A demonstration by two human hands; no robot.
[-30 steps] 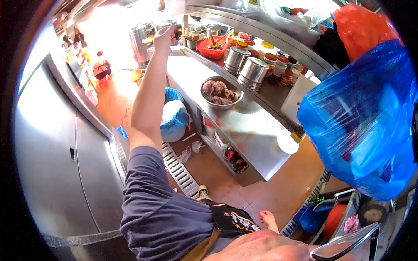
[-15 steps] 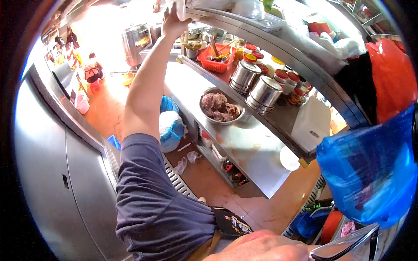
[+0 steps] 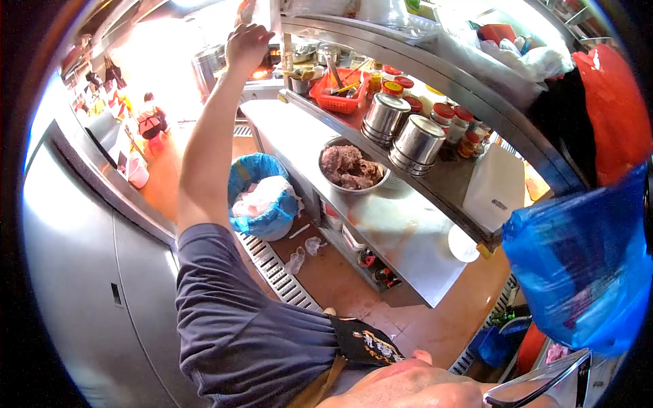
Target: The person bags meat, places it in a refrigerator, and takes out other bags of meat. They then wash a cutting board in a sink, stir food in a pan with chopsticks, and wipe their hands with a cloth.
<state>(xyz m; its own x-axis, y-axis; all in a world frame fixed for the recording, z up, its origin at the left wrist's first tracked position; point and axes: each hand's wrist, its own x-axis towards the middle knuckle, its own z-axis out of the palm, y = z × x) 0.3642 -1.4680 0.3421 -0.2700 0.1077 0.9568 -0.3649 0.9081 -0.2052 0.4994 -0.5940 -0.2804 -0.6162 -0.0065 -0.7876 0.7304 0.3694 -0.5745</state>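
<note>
"How is the left hand [image 3: 248, 46]?"
"Its fingers are bent, next to a see-through thing [image 3: 265, 15] at the end of the top shelf [image 3: 422, 53]. I can't tell if it grips it."
"And the right hand [image 3: 422, 356]?"
"Just a bit shows, so I can't tell."
"Count!"
"One bowl [image 3: 340, 185] on the desk [image 3: 415, 238]. Two shiny pots [image 3: 417, 141] and one red basket [image 3: 339, 104] on the lower shelf [image 3: 450, 185]."

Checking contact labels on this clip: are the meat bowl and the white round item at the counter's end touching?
Apart. The head view shows bare steel counter between the meat bowl and the white round item.
</note>
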